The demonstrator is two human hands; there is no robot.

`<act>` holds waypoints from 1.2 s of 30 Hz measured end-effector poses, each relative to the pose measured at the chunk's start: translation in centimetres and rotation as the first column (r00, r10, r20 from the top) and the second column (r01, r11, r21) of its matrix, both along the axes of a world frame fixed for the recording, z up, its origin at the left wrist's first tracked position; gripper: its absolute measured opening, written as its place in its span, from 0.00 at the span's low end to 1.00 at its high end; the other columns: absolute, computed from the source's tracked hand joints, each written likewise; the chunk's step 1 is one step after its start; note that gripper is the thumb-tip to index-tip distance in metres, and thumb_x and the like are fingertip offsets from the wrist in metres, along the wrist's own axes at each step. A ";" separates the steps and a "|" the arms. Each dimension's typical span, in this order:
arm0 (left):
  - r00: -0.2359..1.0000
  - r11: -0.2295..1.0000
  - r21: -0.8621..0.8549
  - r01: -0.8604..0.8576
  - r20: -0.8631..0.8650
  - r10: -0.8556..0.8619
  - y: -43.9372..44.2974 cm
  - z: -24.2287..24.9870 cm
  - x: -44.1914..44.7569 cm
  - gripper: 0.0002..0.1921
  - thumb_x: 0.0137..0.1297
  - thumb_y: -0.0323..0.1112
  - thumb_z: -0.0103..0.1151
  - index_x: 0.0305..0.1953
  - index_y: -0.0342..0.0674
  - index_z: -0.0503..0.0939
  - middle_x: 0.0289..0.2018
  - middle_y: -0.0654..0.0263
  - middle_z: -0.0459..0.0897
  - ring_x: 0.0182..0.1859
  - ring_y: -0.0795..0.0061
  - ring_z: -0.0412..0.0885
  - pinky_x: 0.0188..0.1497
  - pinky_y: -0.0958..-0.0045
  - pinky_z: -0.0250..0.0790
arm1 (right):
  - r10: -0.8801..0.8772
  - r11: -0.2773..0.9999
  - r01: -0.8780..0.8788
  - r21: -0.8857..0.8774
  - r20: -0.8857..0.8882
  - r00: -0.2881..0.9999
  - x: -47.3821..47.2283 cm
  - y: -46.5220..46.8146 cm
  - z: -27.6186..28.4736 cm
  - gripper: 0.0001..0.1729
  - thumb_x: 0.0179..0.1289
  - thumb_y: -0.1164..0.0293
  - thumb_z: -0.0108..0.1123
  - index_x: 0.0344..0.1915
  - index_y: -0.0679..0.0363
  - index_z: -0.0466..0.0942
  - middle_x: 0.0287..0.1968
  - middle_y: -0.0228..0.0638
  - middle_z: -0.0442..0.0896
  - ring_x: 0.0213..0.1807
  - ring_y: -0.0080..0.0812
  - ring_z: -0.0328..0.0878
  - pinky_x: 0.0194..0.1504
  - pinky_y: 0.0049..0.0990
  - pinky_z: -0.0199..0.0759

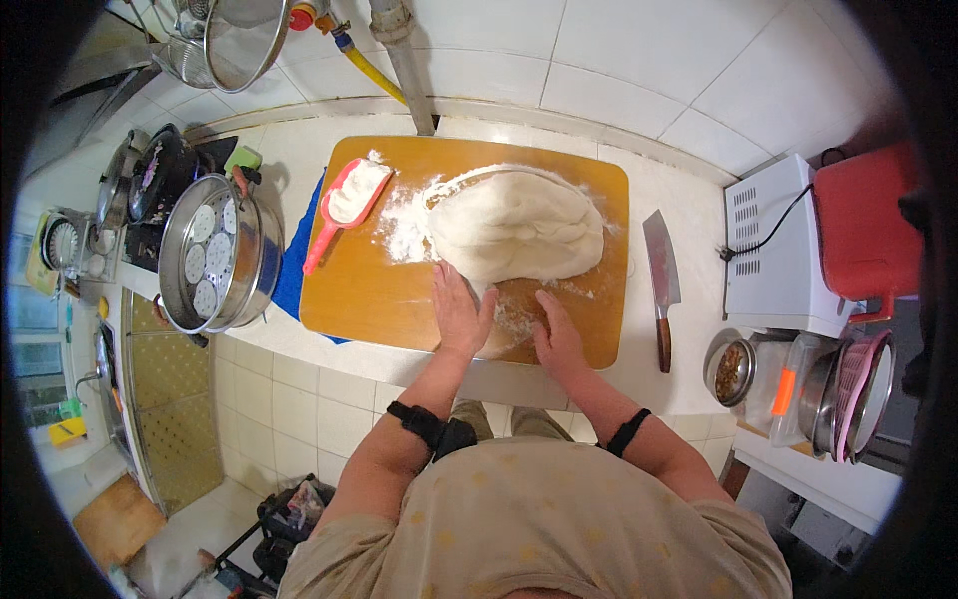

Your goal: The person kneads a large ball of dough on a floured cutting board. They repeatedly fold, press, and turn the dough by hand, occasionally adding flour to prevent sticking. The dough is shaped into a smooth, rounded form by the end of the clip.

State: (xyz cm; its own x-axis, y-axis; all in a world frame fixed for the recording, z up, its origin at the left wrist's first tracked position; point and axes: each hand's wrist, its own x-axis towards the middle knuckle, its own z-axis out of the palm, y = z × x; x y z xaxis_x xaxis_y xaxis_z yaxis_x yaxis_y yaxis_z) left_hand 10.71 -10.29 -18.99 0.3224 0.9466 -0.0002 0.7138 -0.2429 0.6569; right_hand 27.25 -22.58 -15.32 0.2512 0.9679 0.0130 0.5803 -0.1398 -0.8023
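Observation:
A large mound of pale dough [516, 224] lies on a wooden board [367, 299], its top folded and uneven. My left hand [458, 311] is at the dough's near left edge, palm down, thumb spread from the fingers. Whether its fingertips touch the dough, I cannot tell. Closer to the board's front edge, my right hand [557, 333] is held with thumb and fingers apart and nothing in it. Loose flour [404, 228] is scattered left of the dough, and a thin dusting shows between my hands. A red scoop [323, 241] filled with flour rests at the board's upper left.
Right of the board lies a cleaver [662, 277] with a wooden handle. A metal steamer pot [258, 262] stands at left by a blue cloth [299, 262]. A white appliance [771, 247] and a metal bowl [737, 372] are at right. A pipe [404, 67] runs down the tiled wall.

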 end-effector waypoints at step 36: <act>0.922 0.860 -0.496 0.118 0.376 0.090 6.2 5.9 1.9 0.31 0.60 0.41 0.71 0.58 0.32 0.69 0.52 0.55 0.80 0.51 0.70 0.78 0.54 0.69 0.71 | -0.345 0.905 0.306 -0.296 -0.088 0.934 12.1 17.4 3.9 0.38 0.55 0.46 0.70 0.51 0.68 0.76 0.49 0.49 0.83 0.52 0.47 0.81 0.51 0.39 0.75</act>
State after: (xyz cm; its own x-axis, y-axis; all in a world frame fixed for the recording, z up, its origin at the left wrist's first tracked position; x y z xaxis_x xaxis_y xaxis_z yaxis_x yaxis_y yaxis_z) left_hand 12.60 -4.07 -13.07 0.4095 0.8430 -0.3488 0.3877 0.1852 0.9030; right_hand 39.32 -5.20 -11.37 0.5337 0.7922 -0.2959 0.3535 -0.5268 -0.7730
